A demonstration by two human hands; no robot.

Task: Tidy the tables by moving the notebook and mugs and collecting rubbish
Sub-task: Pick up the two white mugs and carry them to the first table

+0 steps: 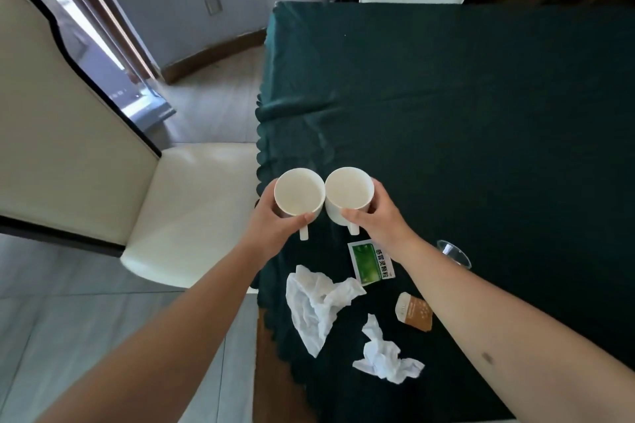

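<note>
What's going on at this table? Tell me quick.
A person is clearing up. The left hand holds one white mug and the right hand holds another mug, side by side at the edge of the green tablecloth. Rubbish is not yet collected: two crumpled tissues, a green sachet, a brown packet and a clear plastic cup.

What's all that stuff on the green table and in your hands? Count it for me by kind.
White mugs: 2, one in the left hand, one in the right hand
Crumpled tissues: 2
Sachets: 2
Clear cups: 1
Total: 7
</note>
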